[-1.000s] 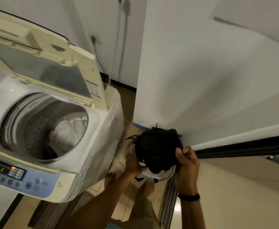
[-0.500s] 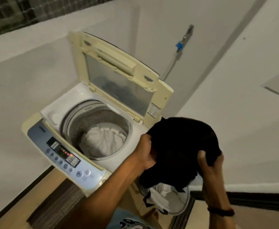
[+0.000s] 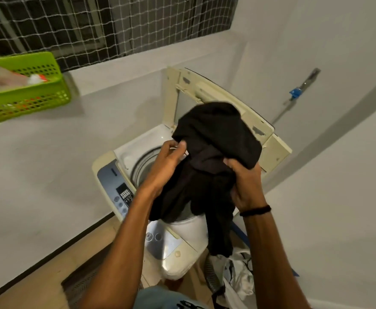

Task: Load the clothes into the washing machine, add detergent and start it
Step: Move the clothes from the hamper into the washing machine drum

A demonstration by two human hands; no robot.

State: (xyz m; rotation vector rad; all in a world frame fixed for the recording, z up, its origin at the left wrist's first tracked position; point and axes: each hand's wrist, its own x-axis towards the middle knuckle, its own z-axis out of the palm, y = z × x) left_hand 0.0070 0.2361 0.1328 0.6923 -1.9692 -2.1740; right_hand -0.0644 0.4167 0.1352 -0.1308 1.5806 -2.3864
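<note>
**Head view: black garment (image 3: 216, 139) held over the open top-loading washing machine (image 3: 111, 177)**

Both forearms reached forward. The left hand (image 3: 169, 161) pinched the garment's upper edge and the right hand (image 3: 246, 184) clutched a bunched fold. The cloth hung between and below the hands, above the drum (image 3: 141, 168). A tail beneath the right hand seemed to hang outside the rim, so it would be best gathered inward before a low release.

The black garment (image 3: 216, 139) largely hides the drum (image 3: 141, 168); the green basket (image 3: 26, 99) is cropped.
</note>
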